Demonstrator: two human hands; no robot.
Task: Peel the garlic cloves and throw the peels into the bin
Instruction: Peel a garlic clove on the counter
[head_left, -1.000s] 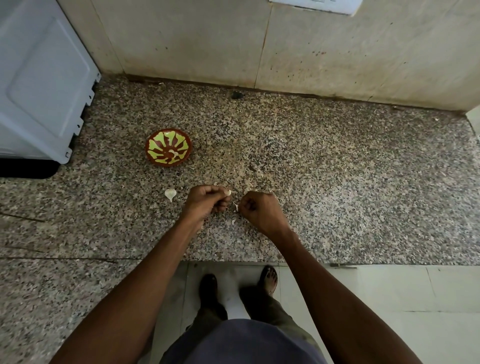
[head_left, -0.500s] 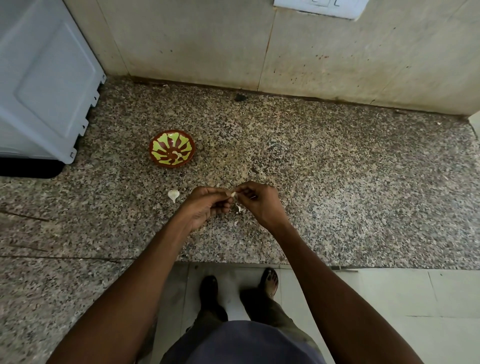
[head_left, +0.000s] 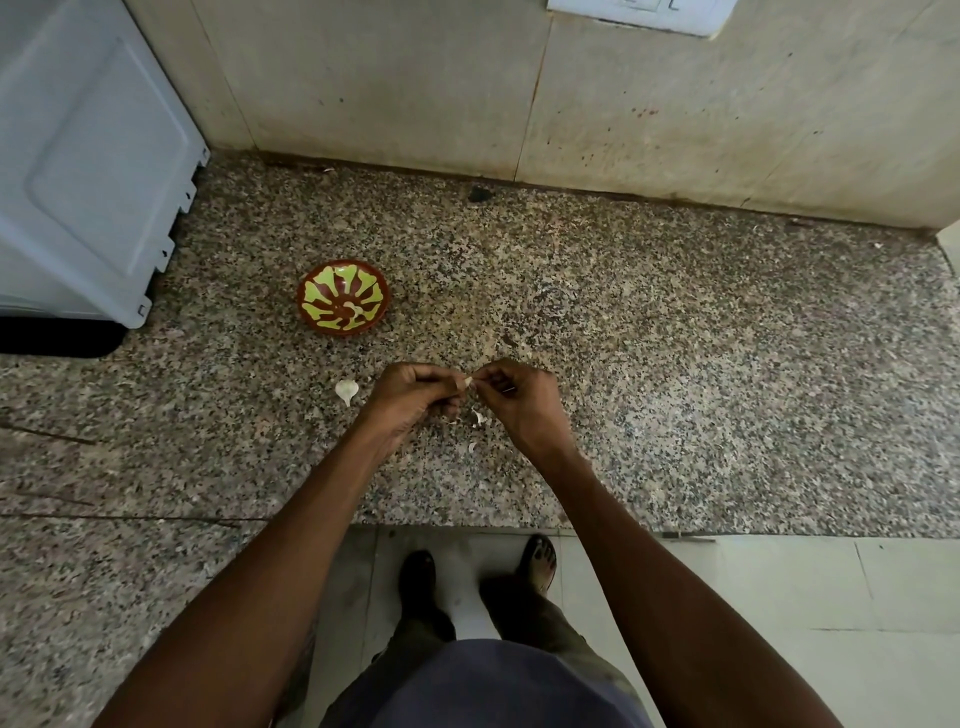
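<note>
Over the granite counter (head_left: 675, 364) my left hand (head_left: 415, 397) grips a small garlic clove (head_left: 466, 383), of which only the pale tip shows between the fingers. My right hand (head_left: 519, 400) pinches the skin at that tip, so both hands meet at the clove. Another garlic clove (head_left: 346, 389), whole and white, lies on the counter just left of my left hand. Small bits of peel (head_left: 477, 417) lie on the counter below my hands. No bin is in view.
A small red bowl with a green pattern (head_left: 343, 297) sits behind and left of my hands. A grey-white appliance (head_left: 88, 171) fills the left corner. The tiled wall (head_left: 571, 93) bounds the back. The counter's front edge runs just above my feet.
My right hand moved left from a spot apart and now pinches the clove tip held in my left hand. Both hands stay over the same part of the counter.
</note>
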